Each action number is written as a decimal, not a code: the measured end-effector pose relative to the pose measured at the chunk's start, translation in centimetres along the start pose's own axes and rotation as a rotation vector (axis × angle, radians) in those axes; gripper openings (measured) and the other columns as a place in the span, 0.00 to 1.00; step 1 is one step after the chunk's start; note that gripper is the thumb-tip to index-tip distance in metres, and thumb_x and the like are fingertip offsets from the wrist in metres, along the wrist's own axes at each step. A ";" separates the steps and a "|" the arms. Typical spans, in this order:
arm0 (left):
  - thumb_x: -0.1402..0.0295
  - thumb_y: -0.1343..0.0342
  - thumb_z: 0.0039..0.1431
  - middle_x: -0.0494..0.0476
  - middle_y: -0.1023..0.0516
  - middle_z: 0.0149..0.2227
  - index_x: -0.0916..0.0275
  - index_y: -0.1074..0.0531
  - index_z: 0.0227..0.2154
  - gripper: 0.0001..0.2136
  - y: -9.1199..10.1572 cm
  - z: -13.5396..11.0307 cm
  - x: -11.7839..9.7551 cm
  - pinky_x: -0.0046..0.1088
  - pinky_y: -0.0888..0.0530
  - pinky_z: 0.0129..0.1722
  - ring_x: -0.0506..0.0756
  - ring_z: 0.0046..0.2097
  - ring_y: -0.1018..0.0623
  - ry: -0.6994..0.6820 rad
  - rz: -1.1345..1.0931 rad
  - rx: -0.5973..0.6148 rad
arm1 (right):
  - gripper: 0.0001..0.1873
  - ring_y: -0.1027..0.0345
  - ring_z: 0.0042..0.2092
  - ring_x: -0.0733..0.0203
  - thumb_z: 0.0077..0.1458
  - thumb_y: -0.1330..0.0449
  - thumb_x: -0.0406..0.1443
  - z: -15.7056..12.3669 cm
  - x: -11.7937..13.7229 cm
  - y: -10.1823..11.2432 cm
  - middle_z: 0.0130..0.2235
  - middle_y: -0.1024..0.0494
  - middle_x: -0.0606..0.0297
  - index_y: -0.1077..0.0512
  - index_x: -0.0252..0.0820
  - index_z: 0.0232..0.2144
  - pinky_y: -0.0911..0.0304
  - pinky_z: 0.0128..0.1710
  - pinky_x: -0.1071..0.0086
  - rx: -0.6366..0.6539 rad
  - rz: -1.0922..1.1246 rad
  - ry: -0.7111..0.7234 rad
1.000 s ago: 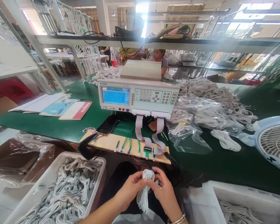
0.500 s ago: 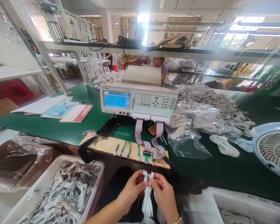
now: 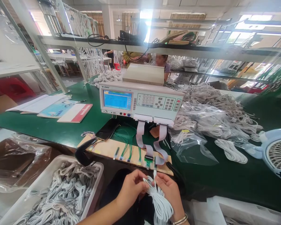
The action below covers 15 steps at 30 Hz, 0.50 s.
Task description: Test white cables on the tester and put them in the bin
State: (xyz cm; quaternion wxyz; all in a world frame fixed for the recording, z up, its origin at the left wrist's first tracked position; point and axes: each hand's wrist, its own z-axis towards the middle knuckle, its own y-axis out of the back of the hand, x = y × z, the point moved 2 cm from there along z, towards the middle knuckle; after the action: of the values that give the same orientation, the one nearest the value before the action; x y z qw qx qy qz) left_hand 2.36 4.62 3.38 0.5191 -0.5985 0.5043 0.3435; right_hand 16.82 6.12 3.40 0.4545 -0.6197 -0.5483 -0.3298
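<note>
The lettering on the white, red-banded paper notebook point(image 3: 76, 113) at left and the cream, blue-screened tester point(image 3: 158, 101) at upper centre is too blurred for you to read surely. At lower centre, the looped white cable bundle point(image 3: 162, 204) hangs between your hands: your left hand point(image 3: 133, 187) pinches its upper end; your right hand point(image 3: 170, 190) grips a slim white plug point(image 3: 155, 172) at the pale wooden board's point(image 3: 103, 148) front edge.

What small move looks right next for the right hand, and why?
Probably press the white plug gently forward into the slim connector at the near edge of the wooden board. The right hand holds the plug in line with that connector, its tip right at it, though whether it is seated cannot be told; the left hand pinches the white cable bundle.
</note>
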 end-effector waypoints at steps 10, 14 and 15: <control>0.67 0.41 0.41 0.54 0.30 0.19 0.69 0.33 0.20 0.10 -0.1 1.1 0.0 0.15 0.35 0.20 0.43 0.20 0.33 0.380 -0.325 0.024 | 0.16 0.30 0.29 0.57 0.40 0.39 0.42 -1.3 1.0 1.0 0.26 0.22 0.62 0.30 0.38 0.31 0.37 0.28 0.70 0.015 -0.403 0.135; 0.67 0.43 0.43 0.51 0.32 0.17 0.67 0.37 0.18 0.10 -1.2 1.1 0.1 0.13 0.38 0.18 0.42 0.18 0.36 0.299 -0.350 -0.058 | 0.15 0.30 0.34 0.56 0.41 0.40 0.42 -2.2 1.7 1.1 0.30 0.22 0.62 0.31 0.40 0.33 0.37 0.35 0.70 -0.004 -0.577 0.236; 0.67 0.43 0.44 0.50 0.32 0.17 0.66 0.38 0.18 0.10 -1.3 1.1 0.1 0.13 0.38 0.18 0.42 0.17 0.37 0.282 -0.354 -0.074 | 0.15 0.30 0.35 0.56 0.42 0.40 0.41 -2.3 1.7 1.0 0.30 0.22 0.62 0.31 0.40 0.33 0.38 0.36 0.70 -0.002 -0.577 0.244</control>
State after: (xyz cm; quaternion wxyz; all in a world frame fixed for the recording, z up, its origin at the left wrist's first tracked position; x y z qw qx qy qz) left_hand 3.78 5.58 3.36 0.4733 -0.7383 0.4460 0.1786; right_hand 18.32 4.66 5.62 0.4039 -0.3946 -0.6427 -0.5177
